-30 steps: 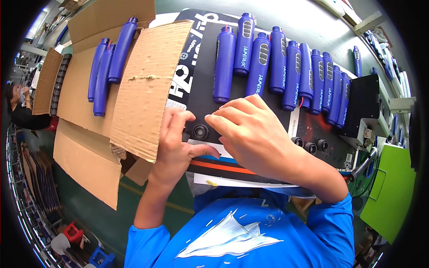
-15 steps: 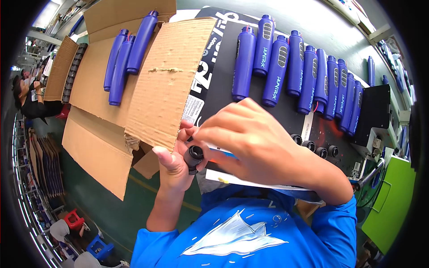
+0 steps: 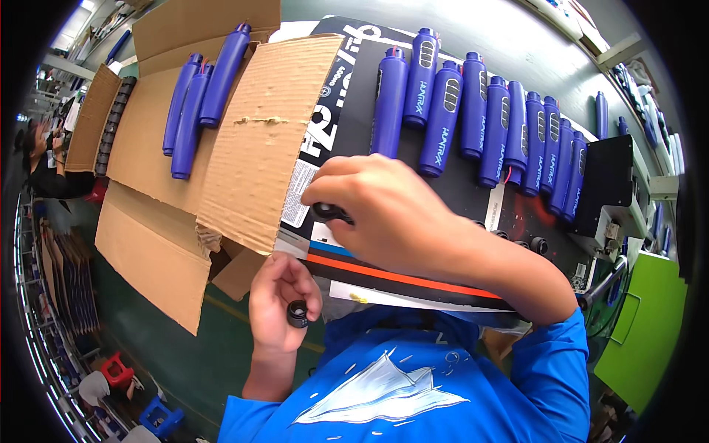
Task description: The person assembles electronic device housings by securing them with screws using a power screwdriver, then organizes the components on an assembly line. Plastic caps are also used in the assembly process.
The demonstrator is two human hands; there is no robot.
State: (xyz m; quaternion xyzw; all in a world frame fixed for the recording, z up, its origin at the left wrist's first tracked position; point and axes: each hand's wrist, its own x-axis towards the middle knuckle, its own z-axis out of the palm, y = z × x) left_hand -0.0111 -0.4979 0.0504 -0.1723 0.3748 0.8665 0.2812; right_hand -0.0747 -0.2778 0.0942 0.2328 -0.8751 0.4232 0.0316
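My left hand (image 3: 277, 303), fingers curled, holds a short black plastic ring-shaped part (image 3: 298, 313) low in front of my shirt. Above and to the right of it, my right hand (image 3: 377, 196) grips another black ring-shaped part (image 3: 326, 212) between thumb and fingers, over the black printed sheet (image 3: 351, 136). Past the right hand stretches a slanting row of several blue-purple tubular handles (image 3: 443, 118), with small red wires at some ends. More black rings (image 3: 539, 244) sit at the right of the sheet, partly hidden by my right forearm.
At left, an opened cardboard box (image 3: 255, 140) has its flaps spread, with three blue-purple handles (image 3: 193, 122) lying on it. A black metal device (image 3: 609, 184) stands at the right, near a green panel (image 3: 642, 325). A person (image 3: 52, 159) is at the far left.
My hands have parted. The right moved up and left with a black ring in its fingers; the left dropped lower, still holding one.
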